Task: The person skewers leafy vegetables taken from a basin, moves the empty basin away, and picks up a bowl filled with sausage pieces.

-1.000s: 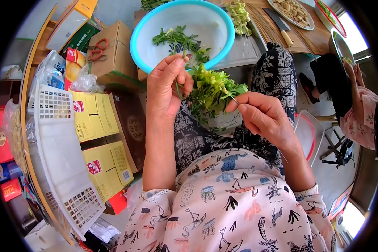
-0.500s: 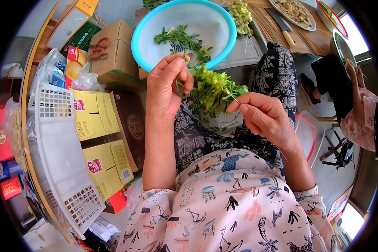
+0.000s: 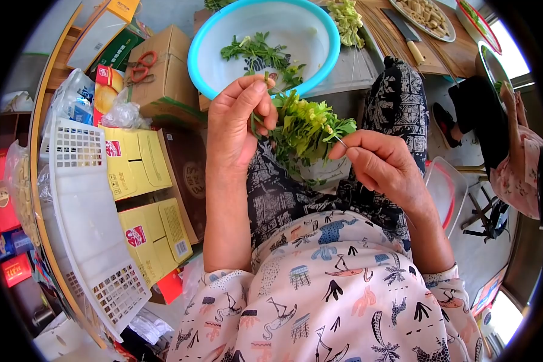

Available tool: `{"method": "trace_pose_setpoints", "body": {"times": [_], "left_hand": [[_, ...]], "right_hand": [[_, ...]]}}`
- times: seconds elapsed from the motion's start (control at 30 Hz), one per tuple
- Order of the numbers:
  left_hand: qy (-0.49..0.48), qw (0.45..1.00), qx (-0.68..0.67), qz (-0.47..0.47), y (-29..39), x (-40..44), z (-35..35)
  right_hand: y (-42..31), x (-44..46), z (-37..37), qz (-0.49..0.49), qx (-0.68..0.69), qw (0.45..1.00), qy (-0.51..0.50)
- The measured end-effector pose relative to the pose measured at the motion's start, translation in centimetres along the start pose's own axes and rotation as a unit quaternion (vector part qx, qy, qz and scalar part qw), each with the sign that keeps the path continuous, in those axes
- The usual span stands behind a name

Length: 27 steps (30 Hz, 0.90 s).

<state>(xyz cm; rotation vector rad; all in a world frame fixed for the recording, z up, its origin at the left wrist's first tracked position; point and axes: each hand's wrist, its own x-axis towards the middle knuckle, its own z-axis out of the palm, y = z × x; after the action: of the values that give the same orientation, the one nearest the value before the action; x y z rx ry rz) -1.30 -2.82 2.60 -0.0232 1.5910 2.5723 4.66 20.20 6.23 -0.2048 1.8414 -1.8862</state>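
Observation:
My left hand [image 3: 242,117] pinches a green leafy sprig, its stem showing above and below the fingers. To its right, my right hand [image 3: 377,166] is closed on a thin metal skewer [image 3: 342,143]. Green leaves are threaded in a thick bunch [image 3: 308,127] on the skewer, between my two hands and over my lap. The bunch's left end lies near my left fingers; whether they touch it is hard to tell. Beyond the hands is a white basin [image 3: 223,66] with a blue rim, with loose green leaves [image 3: 258,51] inside.
Behind the basin's right side lie pale green stalks [image 3: 347,21], skewers [image 3: 383,27], a knife [image 3: 404,36] and a plate of food pieces [image 3: 424,17]. Cartons [image 3: 163,75], red scissors [image 3: 142,67] and a white rack [image 3: 90,211] stand left. Another person's hands [image 3: 514,111] are at right.
My right hand and the skewer have shifted very slightly. Both hands keep their hold. At the right, the other person's hands have moved a little.

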Motion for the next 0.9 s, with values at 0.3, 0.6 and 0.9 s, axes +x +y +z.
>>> {"method": "trace_pose_setpoints", "body": {"times": [0.3, 0.6, 0.9], "left_hand": [[-0.011, 0.999, 0.040, 0.011, 0.5, -0.3, -0.2], [-0.031, 0.998, 0.054, -0.012, 1.0, -0.4, -0.4], [-0.049, 0.994, 0.089, -0.047, 1.0, -0.3, -0.2]], "right_hand": [[0.1, 0.1, -0.1, 0.006, 0.015, 1.000, -0.007], [0.2, 0.2, -0.4, 0.013, 0.045, 0.999, -0.024], [0.4, 1.0, -0.5, 0.017, 0.067, 0.997, -0.031]]}}
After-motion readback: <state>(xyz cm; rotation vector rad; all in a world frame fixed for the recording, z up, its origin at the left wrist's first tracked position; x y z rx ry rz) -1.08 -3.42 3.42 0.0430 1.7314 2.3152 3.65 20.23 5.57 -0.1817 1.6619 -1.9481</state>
